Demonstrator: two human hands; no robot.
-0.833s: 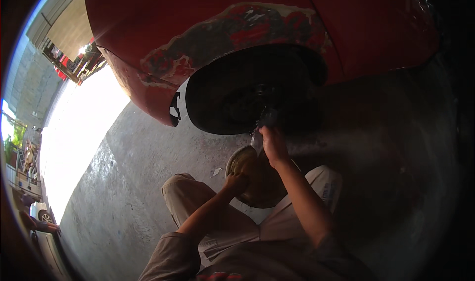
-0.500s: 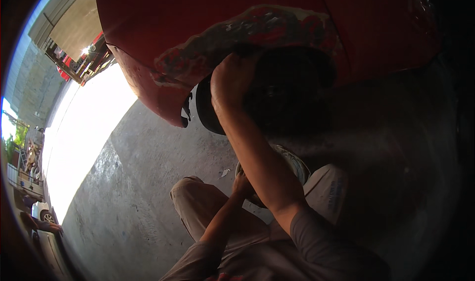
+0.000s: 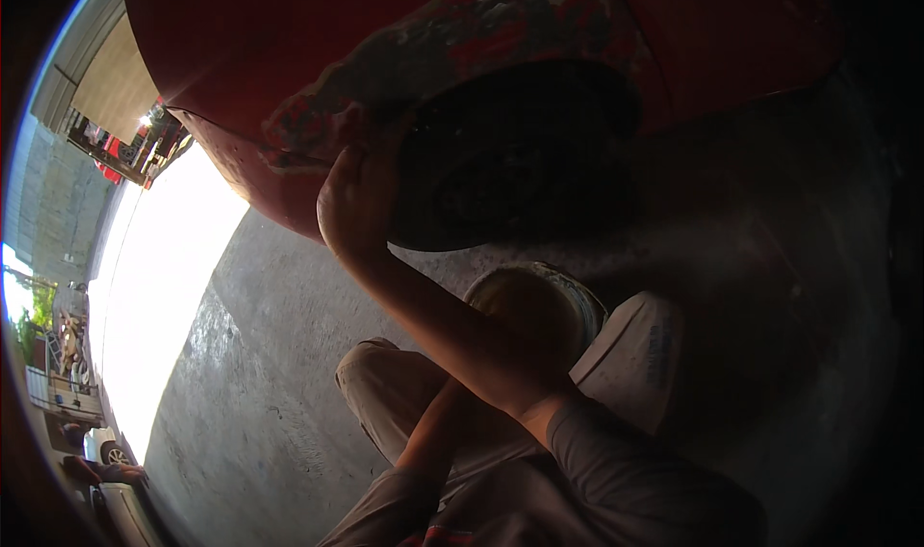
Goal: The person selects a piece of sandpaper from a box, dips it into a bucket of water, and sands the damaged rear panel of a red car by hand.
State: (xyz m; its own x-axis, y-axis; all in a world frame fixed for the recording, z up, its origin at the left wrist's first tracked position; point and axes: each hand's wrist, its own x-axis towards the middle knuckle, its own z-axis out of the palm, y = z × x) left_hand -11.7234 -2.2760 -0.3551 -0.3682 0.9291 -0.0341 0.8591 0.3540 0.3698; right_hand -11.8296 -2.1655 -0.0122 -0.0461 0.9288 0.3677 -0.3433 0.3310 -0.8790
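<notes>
R forearm [image 3: 448,328] hides L hand; bucket [image 3: 581,300] nr R knee [image 3: 643,326], wheel [image 3: 496,186] beyond.

Right grip [image 3: 358,201] is up at the red fender [image 3: 226,61]; bodywork blocks ahead and to its left. Dark tyre [image 3: 491,196] walls off its right side. Clear way out is below-left of that grip, over bare floor [image 3: 274,306]. Right forearm [image 3: 443,340] crosses over the left grip, hiding it. Bucket [image 3: 583,302] obstructs below-right of the right grip, between the knees [image 3: 371,366].
</notes>
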